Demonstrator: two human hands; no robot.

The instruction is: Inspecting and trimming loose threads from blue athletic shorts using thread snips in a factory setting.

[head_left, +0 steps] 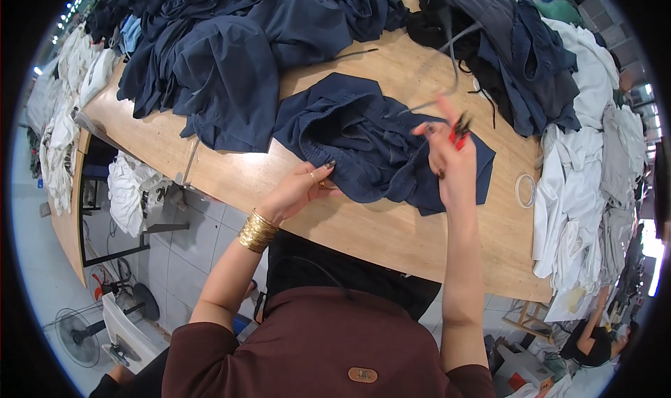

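Observation:
A navy garment (349, 139) with a gathered elastic waistband lies on the wooden table in front of me, its waist opening facing up. My left hand (307, 185), with gold bangles at the wrist, pinches the near left edge of that waistband between thumb and fingers. Raised above the garment's right side, my right hand (447, 150) holds small red-handled thread snips (460, 131), their dark blades pointing up and away. A blurred grey cord (453, 48) loops over the table beyond this hand; whether its fingers touch the cord I cannot tell.
More navy garments (224, 69) are heaped at the far left, and a dark pile (521, 62) sits far right. White garments (570, 188) hang over the table's right end. A tape roll (525, 190) lies nearby. A fan (80, 335) stands at lower left; another person (594, 342) is at lower right.

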